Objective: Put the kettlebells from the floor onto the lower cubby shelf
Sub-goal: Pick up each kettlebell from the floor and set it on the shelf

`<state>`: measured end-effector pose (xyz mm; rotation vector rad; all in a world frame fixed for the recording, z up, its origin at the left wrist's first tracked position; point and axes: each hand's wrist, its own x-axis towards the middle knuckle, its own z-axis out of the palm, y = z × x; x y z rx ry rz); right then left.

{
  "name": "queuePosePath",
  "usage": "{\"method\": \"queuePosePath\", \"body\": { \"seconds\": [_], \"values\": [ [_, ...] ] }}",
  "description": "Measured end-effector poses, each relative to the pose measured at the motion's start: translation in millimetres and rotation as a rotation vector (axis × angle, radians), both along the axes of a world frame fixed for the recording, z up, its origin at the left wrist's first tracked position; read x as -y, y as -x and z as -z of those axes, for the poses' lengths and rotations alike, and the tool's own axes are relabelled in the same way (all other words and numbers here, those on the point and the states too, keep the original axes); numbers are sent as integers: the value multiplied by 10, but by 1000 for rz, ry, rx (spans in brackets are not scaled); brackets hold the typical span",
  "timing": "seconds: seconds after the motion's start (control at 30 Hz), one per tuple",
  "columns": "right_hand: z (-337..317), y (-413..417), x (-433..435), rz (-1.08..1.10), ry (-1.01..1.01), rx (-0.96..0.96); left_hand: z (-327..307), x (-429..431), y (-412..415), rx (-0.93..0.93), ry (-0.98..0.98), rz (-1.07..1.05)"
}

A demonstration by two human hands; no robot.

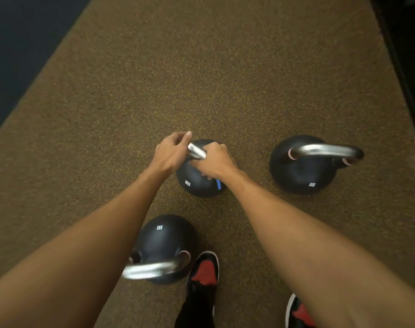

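Speckled brown rubber floor (201, 67), dark strip along left edge. Nearest, lower left: black round kettlebell with steel handle (162, 242), standing on floor beside black-and-red shoe (205, 272). Centre: left hand (172, 152) and right hand (216, 162) both curled around steel handle of black kettlebell marked 10KG (197, 181), left thumb raised; bell on or just above floor, cannot tell which. Right: third black kettlebell, pink-banded steel handle (301, 166), on floor, untouched, well apart from hands.
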<state>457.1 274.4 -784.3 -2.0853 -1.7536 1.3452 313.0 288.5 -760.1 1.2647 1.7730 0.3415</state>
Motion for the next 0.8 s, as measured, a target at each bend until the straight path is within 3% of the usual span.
{"method": "queuePosePath", "body": {
  "seconds": [0.4, 0.63, 0.8],
  "values": [
    [-20, -58, 165, 147, 29, 107, 39, 33, 11, -47, -67, 144],
    [-411, -581, 665, 266, 74, 100, -210, 258, -449, 27, -140, 362],
    [-914, -1158, 1186, 317, 105, 125, -636, 558, -1169, 50, -182, 654]
  ]
}}
